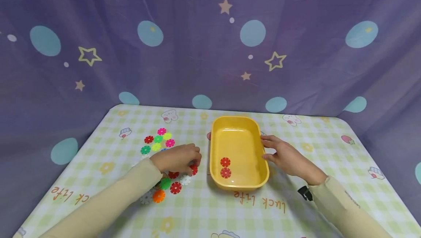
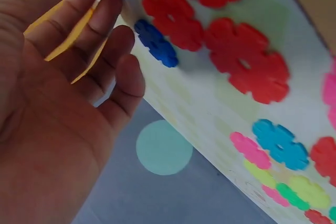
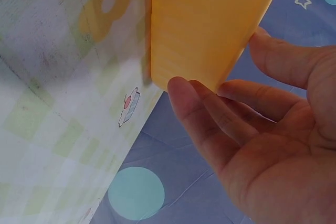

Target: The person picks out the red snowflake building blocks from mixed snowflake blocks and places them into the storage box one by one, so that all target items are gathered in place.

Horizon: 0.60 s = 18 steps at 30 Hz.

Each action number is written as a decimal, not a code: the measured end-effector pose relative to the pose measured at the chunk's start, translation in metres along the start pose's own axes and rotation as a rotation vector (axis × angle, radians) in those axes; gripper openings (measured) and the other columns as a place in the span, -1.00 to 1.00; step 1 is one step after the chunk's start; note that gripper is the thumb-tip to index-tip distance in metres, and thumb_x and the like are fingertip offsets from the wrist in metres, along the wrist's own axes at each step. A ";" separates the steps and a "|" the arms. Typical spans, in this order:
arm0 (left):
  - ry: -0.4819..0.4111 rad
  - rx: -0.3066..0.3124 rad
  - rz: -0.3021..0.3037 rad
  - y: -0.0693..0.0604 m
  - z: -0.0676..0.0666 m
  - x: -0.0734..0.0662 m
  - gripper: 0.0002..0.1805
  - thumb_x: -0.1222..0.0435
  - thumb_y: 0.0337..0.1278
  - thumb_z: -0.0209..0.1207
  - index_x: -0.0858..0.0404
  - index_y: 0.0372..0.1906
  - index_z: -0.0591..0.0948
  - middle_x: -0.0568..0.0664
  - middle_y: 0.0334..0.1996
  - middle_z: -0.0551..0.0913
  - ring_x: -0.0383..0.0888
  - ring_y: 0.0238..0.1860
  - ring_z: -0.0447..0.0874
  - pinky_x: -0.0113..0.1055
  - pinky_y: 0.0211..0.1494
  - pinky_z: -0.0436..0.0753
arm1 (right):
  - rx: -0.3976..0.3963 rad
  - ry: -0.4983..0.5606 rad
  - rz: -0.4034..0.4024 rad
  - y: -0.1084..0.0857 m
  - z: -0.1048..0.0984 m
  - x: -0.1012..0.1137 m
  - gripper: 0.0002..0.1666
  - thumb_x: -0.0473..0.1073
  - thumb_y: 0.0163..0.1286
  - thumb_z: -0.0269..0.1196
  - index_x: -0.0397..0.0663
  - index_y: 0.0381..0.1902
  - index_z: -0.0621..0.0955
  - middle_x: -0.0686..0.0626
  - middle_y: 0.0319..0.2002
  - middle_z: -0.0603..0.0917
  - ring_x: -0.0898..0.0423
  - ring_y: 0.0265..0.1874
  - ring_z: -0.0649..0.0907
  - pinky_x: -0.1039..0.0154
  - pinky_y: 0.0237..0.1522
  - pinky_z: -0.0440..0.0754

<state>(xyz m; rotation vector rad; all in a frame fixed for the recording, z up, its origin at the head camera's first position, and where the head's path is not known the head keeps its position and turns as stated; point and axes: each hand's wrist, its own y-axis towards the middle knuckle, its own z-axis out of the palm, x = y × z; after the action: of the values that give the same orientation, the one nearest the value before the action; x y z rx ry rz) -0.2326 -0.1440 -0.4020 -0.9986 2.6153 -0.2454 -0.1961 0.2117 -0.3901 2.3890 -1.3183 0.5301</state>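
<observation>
My left hand (image 1: 179,158) pinches a red snowflake disc (image 1: 194,170) between thumb and fingertips; in the left wrist view, that disc shows only partly at the top edge. Under and around this hand lie more flat notched discs: a green one (image 1: 165,184), an orange one (image 1: 159,196), a clear one (image 1: 185,180) and a blue one (image 2: 156,43). A yellow tray (image 1: 263,175) stands right of them, with two red discs (image 1: 225,172) inside at its near left. My right hand (image 1: 286,156) touches the tray's right side, fingers and thumb loosely bent against it.
Farther back on the left, several pink, yellow, green and red discs (image 1: 158,139) lie in a loose group. A checked cloth (image 1: 204,216) covers the table. Behind it hangs a purple curtain (image 1: 197,66) with stars and dots.
</observation>
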 end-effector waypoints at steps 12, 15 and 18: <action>-0.151 0.074 -0.104 -0.009 -0.004 -0.007 -0.71 0.26 -0.02 0.38 -0.04 -0.26 0.50 -0.17 -0.41 0.46 -0.22 -0.44 0.45 -0.38 -0.40 0.51 | -0.007 -0.005 -0.006 0.001 0.000 0.001 -0.44 -0.27 0.25 0.31 -0.39 0.17 0.47 -0.22 0.26 0.38 -0.16 0.17 0.46 -0.04 0.07 0.45; -0.155 0.063 -0.063 -0.013 -0.003 -0.004 -0.67 0.33 -0.03 0.37 -0.07 -0.19 0.54 -0.21 -0.40 0.48 -0.24 -0.40 0.45 -0.38 -0.35 0.51 | -0.006 -0.006 -0.007 0.001 0.000 0.000 -0.44 -0.27 0.25 0.31 -0.39 0.17 0.48 -0.23 0.26 0.38 -0.17 0.16 0.46 -0.04 0.06 0.45; -0.158 0.054 -0.027 -0.016 -0.002 -0.002 -0.65 0.36 -0.02 0.36 -0.08 -0.15 0.57 -0.23 -0.38 0.49 -0.25 -0.36 0.45 -0.39 -0.30 0.51 | -0.008 -0.008 -0.009 0.000 0.000 0.000 -0.44 -0.27 0.24 0.31 -0.40 0.17 0.48 -0.24 0.25 0.38 -0.18 0.17 0.45 -0.04 0.06 0.46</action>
<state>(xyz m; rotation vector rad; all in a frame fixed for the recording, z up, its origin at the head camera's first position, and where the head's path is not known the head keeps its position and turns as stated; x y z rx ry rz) -0.2222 -0.1540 -0.3953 -0.9932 2.4418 -0.2317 -0.1962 0.2113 -0.3905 2.3918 -1.3102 0.5131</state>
